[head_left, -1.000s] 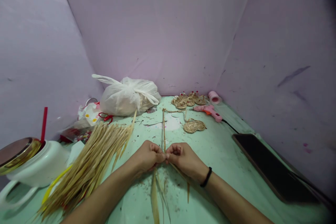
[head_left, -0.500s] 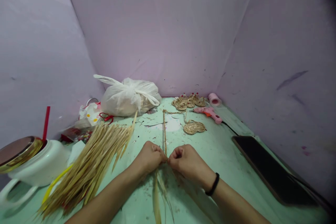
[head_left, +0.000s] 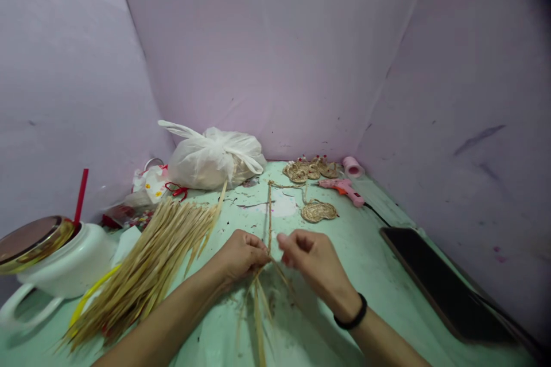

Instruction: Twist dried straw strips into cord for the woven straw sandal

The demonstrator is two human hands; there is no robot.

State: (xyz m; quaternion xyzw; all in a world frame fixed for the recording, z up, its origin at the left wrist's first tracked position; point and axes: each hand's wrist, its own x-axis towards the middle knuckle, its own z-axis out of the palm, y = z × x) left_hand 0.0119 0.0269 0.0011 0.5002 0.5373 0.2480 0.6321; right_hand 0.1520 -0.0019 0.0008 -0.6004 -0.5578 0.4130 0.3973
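A thin braided straw cord [head_left: 270,212] runs from the middle of the table toward me. Its near end is pinched between the thumb and fingers of my left hand [head_left: 243,255]. Loose straw strands [head_left: 259,321] fan out below that point toward the near edge. My right hand [head_left: 312,258], with a black band on its wrist, hovers just right of the cord and does not touch it. Its fingers are curled with the thumb apart, tips slightly blurred, and nothing shows in them. Left of my hands lies a bundle of flat dried straw [head_left: 150,264].
A knotted white plastic bag [head_left: 215,157] sits at the back. Coiled straw pieces [head_left: 318,210], a pink glue gun [head_left: 344,189] and a pink roll [head_left: 353,166] lie back right. A dark phone or tablet [head_left: 439,281] is at right, a white lidded pot [head_left: 69,264] at left.
My right hand has let go of the cord end and moved slightly right and up. The left hand keeps its pinch, shifted a little left. The view has tilted slightly.
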